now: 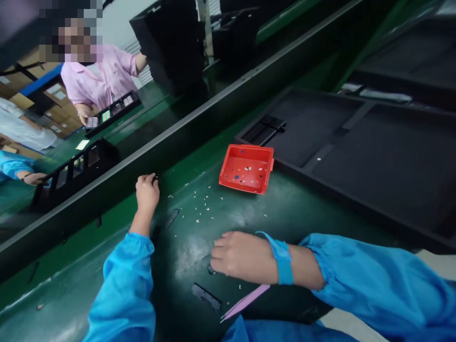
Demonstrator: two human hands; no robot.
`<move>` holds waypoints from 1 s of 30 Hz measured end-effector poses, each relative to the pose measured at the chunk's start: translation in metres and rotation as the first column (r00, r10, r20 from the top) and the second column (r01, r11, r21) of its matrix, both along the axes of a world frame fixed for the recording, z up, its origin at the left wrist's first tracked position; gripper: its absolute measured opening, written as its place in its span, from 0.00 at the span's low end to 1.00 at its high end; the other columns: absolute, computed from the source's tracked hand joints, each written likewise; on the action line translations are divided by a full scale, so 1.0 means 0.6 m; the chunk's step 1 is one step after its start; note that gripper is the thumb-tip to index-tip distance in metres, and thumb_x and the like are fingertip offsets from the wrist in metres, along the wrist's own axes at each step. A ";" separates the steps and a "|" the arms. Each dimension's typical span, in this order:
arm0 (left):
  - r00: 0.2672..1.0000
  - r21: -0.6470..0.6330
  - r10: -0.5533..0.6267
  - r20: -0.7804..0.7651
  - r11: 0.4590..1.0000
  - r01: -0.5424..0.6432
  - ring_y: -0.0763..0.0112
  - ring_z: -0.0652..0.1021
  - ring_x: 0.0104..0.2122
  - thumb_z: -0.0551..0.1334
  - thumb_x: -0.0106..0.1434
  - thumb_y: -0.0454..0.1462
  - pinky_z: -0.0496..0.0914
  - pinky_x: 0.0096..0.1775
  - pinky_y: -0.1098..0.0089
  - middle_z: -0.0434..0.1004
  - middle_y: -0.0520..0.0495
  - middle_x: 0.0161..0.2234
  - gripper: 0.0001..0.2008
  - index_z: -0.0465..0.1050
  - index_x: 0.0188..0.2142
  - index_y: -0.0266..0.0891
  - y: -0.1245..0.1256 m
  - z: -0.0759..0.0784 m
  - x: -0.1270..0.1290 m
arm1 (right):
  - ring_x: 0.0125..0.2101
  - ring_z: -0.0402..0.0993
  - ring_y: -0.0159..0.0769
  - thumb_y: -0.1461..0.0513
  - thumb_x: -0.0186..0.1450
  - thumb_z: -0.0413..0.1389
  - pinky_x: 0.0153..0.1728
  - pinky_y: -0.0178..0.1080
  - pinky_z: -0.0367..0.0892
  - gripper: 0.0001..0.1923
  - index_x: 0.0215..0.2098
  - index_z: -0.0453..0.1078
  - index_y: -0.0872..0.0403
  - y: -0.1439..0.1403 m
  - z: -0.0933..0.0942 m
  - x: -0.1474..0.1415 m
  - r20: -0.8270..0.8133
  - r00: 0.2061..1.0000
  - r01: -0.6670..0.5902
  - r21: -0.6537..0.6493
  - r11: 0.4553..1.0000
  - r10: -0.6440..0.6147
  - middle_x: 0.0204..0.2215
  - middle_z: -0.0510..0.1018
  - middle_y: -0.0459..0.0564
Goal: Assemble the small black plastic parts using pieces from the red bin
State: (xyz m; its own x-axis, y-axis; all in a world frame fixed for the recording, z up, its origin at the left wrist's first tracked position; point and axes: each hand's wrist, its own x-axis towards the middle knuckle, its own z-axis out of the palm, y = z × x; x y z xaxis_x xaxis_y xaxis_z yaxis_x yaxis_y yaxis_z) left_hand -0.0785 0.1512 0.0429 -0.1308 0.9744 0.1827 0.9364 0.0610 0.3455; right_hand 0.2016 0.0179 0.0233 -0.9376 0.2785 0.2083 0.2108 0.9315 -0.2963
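Note:
My left hand (147, 192) reaches forward to the dark rail of the conveyor and pinches a small black part (155, 178) between its fingertips. My right hand (238, 254) rests palm down on the green bench top, fingers loosely curled over a small dark piece (211, 270) by the fingertips. It wears a blue wrist strap (282, 256). A flat black strip (172, 217) lies between the two hands, and another black strip (205, 296) lies near my right hand. Pink tweezers (245, 300) lie under my right wrist.
A red tray (246, 168) with a few small bits sits beyond my right hand; white specks are scattered in front of it. A large black panel (356, 152) lies to the right. Across the conveyor, a person in pink (99, 78) handles parts; another sleeve (14, 164) shows at far left.

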 end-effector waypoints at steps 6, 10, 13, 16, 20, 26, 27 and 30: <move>0.998 -0.142 -0.033 0.048 0.989 0.040 0.50 0.75 0.57 0.63 0.56 0.26 0.62 0.63 0.52 0.80 0.37 0.49 0.21 0.79 0.49 0.37 0.076 -0.001 -0.030 | 0.37 0.72 0.41 0.51 0.62 0.65 0.35 0.42 0.64 0.16 0.35 0.71 0.55 -0.011 -0.014 -0.005 0.056 0.997 -0.053 -0.052 0.997 0.056 0.33 0.77 0.51; 0.994 -0.144 0.052 0.100 0.989 -0.037 0.49 0.78 0.51 0.63 0.59 0.28 0.68 0.58 0.47 0.81 0.34 0.44 0.23 0.73 0.56 0.32 0.060 0.017 -0.019 | 0.34 0.73 0.37 0.50 0.67 0.61 0.33 0.38 0.64 0.16 0.35 0.73 0.54 0.026 -0.019 -0.006 -0.111 0.988 0.071 -0.287 0.955 -0.107 0.31 0.77 0.49; 0.936 -0.135 0.091 0.340 0.990 -0.047 0.59 0.83 0.41 0.55 0.69 0.33 0.78 0.46 0.55 0.82 0.34 0.42 0.20 0.68 0.58 0.30 -0.002 0.014 0.026 | 0.29 0.72 0.29 0.59 0.69 0.59 0.34 0.35 0.66 0.07 0.41 0.73 0.55 0.051 -0.022 -0.012 -0.233 0.847 0.268 -0.588 0.763 -0.477 0.36 0.77 0.48; 0.413 -0.162 0.145 0.899 0.987 0.007 0.62 0.84 0.40 0.65 0.64 0.39 0.79 0.45 0.61 0.83 0.36 0.42 0.17 0.74 0.50 0.32 -0.101 -0.015 0.100 | 0.27 0.71 0.27 0.63 0.68 0.57 0.34 0.35 0.68 0.10 0.48 0.71 0.56 0.069 -0.026 -0.020 -0.245 0.680 0.320 -0.749 0.581 -0.691 0.37 0.75 0.48; 0.240 -0.152 0.147 0.960 0.988 0.004 0.66 0.84 0.37 0.72 0.57 0.44 0.80 0.43 0.65 0.83 0.45 0.37 0.17 0.73 0.40 0.36 -0.203 -0.054 0.176 | 0.28 0.68 0.29 0.66 0.68 0.55 0.34 0.34 0.66 0.06 0.32 0.70 0.56 0.080 -0.036 -0.020 -0.293 0.661 0.329 -0.714 0.618 -0.690 0.28 0.71 0.45; 0.511 -0.192 0.035 0.859 0.947 0.258 0.69 0.83 0.30 0.66 0.64 0.43 0.78 0.36 0.70 0.83 0.49 0.30 0.16 0.69 0.47 0.39 -0.212 -0.058 0.180 | 0.35 0.71 0.32 0.72 0.67 0.49 0.41 0.37 0.69 0.19 0.52 0.72 0.56 0.081 -0.040 -0.005 -0.347 0.709 0.309 -0.630 0.712 -0.614 0.37 0.72 0.50; 0.530 -0.192 0.016 0.848 0.941 0.279 0.68 0.83 0.31 0.65 0.64 0.43 0.77 0.36 0.70 0.84 0.47 0.32 0.17 0.69 0.49 0.39 -0.211 -0.056 0.179 | 0.36 0.71 0.32 0.72 0.67 0.48 0.41 0.38 0.70 0.19 0.53 0.73 0.56 0.081 -0.038 -0.004 -0.364 0.710 0.298 -0.621 0.725 -0.603 0.38 0.72 0.51; 0.513 -0.155 -0.014 0.858 0.946 0.284 0.64 0.84 0.35 0.63 0.65 0.43 0.78 0.39 0.67 0.85 0.44 0.37 0.13 0.74 0.44 0.38 -0.214 -0.053 0.185 | 0.31 0.70 0.31 0.65 0.69 0.54 0.36 0.36 0.70 0.14 0.50 0.75 0.57 0.080 -0.036 -0.006 -0.389 0.672 0.272 -0.662 0.699 -0.630 0.35 0.72 0.49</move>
State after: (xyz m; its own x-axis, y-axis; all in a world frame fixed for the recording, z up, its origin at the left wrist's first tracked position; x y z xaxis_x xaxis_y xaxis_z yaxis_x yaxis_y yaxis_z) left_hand 0.0328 0.0230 0.0111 0.0614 0.9829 -0.1735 0.2178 0.1564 0.9634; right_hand 0.1979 0.0657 0.0019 -0.4108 0.8559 0.3142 0.1907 0.4177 -0.8884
